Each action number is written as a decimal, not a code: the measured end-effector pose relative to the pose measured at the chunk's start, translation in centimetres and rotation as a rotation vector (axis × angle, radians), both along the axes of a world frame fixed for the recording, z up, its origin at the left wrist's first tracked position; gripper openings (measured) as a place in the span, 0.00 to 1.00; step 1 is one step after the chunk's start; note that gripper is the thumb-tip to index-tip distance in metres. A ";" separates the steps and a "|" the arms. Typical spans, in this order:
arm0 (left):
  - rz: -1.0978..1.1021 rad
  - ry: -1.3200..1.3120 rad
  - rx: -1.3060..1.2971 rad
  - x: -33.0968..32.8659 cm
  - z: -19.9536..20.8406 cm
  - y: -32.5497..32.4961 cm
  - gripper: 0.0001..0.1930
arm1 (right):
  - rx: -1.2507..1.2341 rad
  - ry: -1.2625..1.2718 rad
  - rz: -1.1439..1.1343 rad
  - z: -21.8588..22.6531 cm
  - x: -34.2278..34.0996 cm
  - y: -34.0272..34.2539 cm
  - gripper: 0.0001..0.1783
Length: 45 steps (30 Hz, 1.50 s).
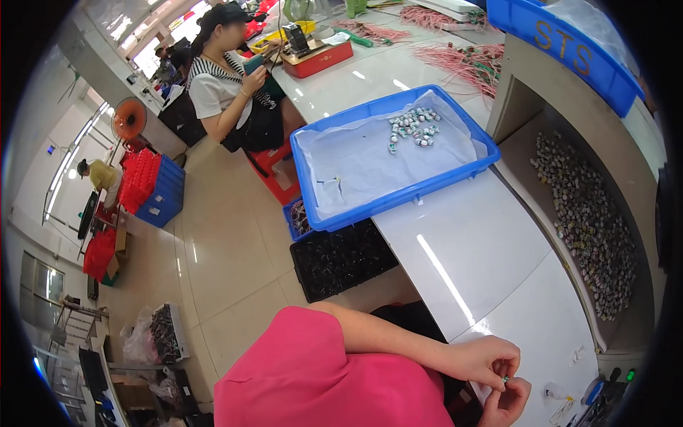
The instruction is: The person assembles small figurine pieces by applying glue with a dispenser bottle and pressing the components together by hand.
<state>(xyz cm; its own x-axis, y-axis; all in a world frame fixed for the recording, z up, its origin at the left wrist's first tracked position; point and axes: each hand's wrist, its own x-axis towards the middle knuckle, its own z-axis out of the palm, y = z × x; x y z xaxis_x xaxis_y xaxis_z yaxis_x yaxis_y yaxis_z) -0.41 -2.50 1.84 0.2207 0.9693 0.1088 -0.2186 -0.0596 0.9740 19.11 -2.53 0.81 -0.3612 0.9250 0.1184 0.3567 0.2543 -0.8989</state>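
My left hand (485,360) and my right hand (509,404) meet over the white table at the lower right, fingertips together. Between them is a small part (506,379), green and pale, mostly hidden by the fingers. Both hands are pinched closed on it. Its exact kind is too small to make out. Beyond my hands stands a blue tray (334,222) lined with white sheet, holding a cluster of small round white-and-green components (415,127) and a few thin wire bits (331,183).
A grey bin (523,153) on the right holds a heap of small round parts (587,220). Above it sits a blue crate (569,46). Red wire bundles (462,64) lie across the far table. A co-worker (231,85) sits at the far left. A black tray (341,260) is below the table edge.
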 end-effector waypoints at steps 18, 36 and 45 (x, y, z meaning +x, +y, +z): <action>-0.091 0.004 -0.033 -0.9 0.5 -0.3 0.09 | 0.062 -0.001 0.062 1.0 -0.7 -0.4 0.12; -0.086 0.024 -0.033 -0.8 0.4 -0.2 0.09 | 0.027 0.002 0.008 0.7 -0.8 -0.3 0.11; -0.062 0.007 -0.024 -0.5 0.3 -0.1 0.10 | 0.119 -0.053 0.042 0.8 -0.7 -0.2 0.11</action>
